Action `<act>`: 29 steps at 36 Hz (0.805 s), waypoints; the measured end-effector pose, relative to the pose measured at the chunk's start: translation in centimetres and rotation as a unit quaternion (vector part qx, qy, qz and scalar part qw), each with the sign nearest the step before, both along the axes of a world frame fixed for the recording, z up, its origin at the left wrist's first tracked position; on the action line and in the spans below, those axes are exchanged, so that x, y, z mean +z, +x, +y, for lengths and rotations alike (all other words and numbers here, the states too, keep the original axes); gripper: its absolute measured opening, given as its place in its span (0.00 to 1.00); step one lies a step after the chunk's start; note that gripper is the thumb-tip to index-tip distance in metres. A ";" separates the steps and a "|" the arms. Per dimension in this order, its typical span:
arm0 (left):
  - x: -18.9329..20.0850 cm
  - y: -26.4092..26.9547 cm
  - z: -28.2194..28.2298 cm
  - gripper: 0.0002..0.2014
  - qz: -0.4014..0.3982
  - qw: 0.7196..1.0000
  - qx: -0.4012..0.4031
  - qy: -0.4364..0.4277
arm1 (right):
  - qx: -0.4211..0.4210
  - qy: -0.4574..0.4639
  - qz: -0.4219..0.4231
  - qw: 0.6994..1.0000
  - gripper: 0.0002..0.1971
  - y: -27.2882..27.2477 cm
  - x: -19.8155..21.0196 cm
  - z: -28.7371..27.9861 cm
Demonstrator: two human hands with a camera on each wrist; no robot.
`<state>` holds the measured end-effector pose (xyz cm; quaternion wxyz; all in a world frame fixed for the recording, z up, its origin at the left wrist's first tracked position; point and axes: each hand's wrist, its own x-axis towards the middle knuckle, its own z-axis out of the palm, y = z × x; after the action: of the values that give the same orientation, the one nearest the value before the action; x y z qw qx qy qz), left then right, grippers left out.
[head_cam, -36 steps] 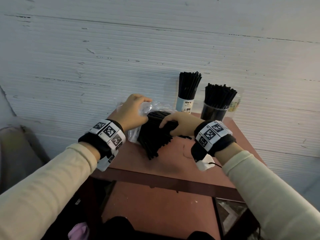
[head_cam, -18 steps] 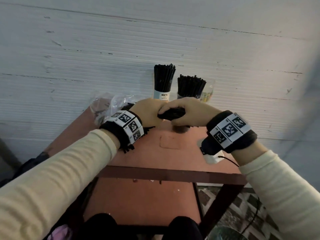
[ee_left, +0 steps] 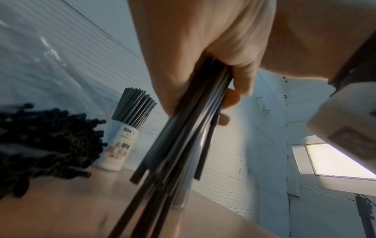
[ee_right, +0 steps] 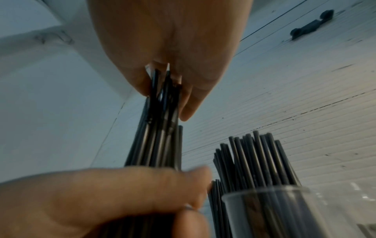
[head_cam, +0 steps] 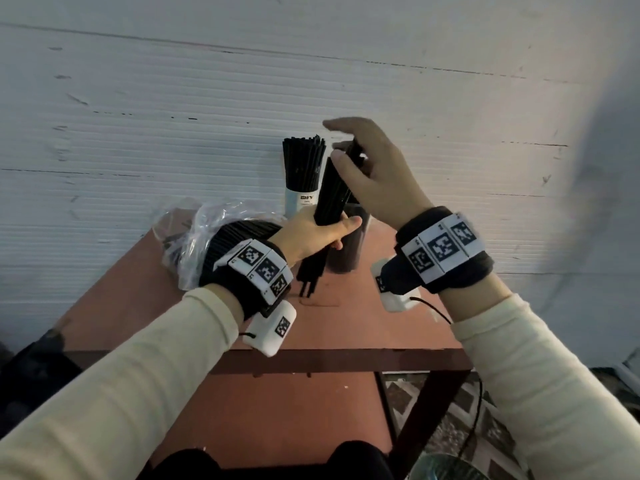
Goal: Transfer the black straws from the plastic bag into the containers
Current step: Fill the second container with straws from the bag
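Dozens of black straws [head_cam: 332, 199] are standing nearly upright in the left hand [head_cam: 313, 233], its fingers wrapping their middle — the right hand [head_cam: 370, 174] is pinching their tops, beside the containers [head_cam: 302, 174]. Light, stiff, slippery-looking — they likely need a mid-bundle squeeze.

From head height we look forward and down over both forearms at the desk [head_cam: 138, 306] and the ribbed wall behind it. Our left wrist camera sits low, just above the desk, tilted up past the left hand [ee_left: 203, 40] toward the wall, very near the bundle of straws [ee_left: 183, 145]. Our right wrist camera also aims upward, close under the right hand [ee_right: 173, 48]. All 3 views share that bundle, and the head and left wrist views share the white container [head_cam: 300, 199].
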<state>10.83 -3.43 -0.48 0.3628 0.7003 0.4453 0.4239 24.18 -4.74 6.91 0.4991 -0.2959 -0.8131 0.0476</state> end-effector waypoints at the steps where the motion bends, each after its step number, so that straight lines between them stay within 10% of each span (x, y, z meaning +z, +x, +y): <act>1: -0.3 0.0 0.0 0.10 -0.009 1.000 -0.011 -0.006 | -0.008 0.003 -0.019 1.000 0.15 -0.3 -0.3 0.1; 7: -1.9 -0.7 0.5 0.10 -0.044 0.997 -0.020 -0.058 | -0.046 -0.057 -0.147 0.986 0.12 -1.1 -2.8 0.8; 17: -1.0 -0.5 0.9 0.04 -0.121 0.991 -0.026 -0.051 | -0.077 -0.010 -0.079 0.994 0.22 -1.8 -3.0 1.4; 24: -2.5 -1.5 1.4 0.15 -0.075 0.993 -0.024 -0.092 | -0.044 -0.042 -0.078 0.995 0.15 -2.0 -4.1 1.9; 29: -2.4 -1.6 1.4 0.05 -0.038 0.994 -0.024 -0.095 | -0.022 -0.035 -0.075 0.996 0.21 -2.3 -4.3 1.9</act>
<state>9.19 -2.05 -2.89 0.4543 0.6566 0.4528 0.3969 21.88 -2.82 2.63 0.4273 -0.3341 -0.8390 0.0429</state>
